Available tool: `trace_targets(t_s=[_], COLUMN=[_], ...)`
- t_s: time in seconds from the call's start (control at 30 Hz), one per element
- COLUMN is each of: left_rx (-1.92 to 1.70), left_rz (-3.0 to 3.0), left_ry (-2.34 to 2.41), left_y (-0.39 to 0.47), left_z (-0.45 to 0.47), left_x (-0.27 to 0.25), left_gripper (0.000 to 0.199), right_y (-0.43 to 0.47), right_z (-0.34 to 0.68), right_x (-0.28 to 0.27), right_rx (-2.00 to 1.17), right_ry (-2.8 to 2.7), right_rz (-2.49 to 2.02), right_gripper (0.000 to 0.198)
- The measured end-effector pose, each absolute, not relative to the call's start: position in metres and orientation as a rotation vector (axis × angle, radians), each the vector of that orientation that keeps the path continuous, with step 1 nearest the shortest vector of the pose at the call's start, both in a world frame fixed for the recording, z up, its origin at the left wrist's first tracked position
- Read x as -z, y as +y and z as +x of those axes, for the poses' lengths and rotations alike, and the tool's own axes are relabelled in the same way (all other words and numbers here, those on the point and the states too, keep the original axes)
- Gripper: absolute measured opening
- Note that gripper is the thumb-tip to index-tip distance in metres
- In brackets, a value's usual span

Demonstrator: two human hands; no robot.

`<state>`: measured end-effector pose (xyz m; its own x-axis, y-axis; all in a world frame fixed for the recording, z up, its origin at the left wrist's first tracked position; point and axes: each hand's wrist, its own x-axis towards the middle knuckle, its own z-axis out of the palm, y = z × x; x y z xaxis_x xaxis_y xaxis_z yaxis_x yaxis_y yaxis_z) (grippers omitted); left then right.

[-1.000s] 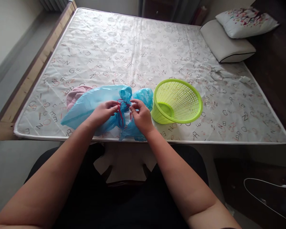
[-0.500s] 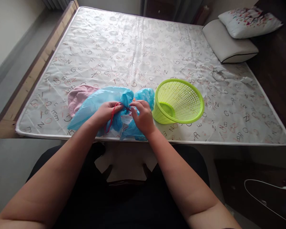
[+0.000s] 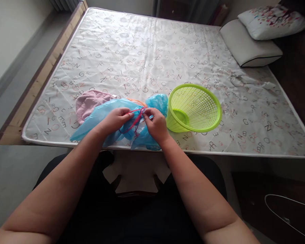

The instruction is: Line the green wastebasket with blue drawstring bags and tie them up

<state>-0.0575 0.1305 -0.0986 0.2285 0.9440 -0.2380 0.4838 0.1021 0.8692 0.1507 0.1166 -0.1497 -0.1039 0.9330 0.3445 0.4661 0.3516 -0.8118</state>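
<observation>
Fingertips of the left hand and right hand clamp on red string at the gathered middle of a blue bag, apparently to hold the stretch between them taut. The rest of the thin string loops loosely below. Crinkled and translucent, the bag lies along the near edge of the mattress, between a pink towel and a green basket, perhaps for easy reach.

A letter-printed mattress lies on a wooden bed frame, pale light glossing its far left. A plain wall rises beyond grey floor; a dark cabinet stands behind.
</observation>
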Motion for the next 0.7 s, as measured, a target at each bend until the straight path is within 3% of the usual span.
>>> trace_targets(t_s=[0.37, 0.53, 0.7], left_rx=[-0.566, -0.667, -0.896], left_rz=[1.604, 1.518, 1.453], left_ry=[1.463, 1.351, 1.482], left_y=[0.128, 0.129, 0.134], left_z=[-0.055, -0.054, -0.060], left_x=[0.101, 0.101, 0.111], left_gripper=[0.042, 0.042, 0.032], right_y=[0.116, 0.119, 0.121], right_z=[0.154, 0.156, 0.153], right_x=[0.144, 0.142, 0.150], right_rx=[-0.609, -0.829, -1.037], right_ry=[-1.557, -1.770, -1.559], right_rz=[-1.315, -1.111, -1.181], right_gripper=[0.014, 0.020, 0.017])
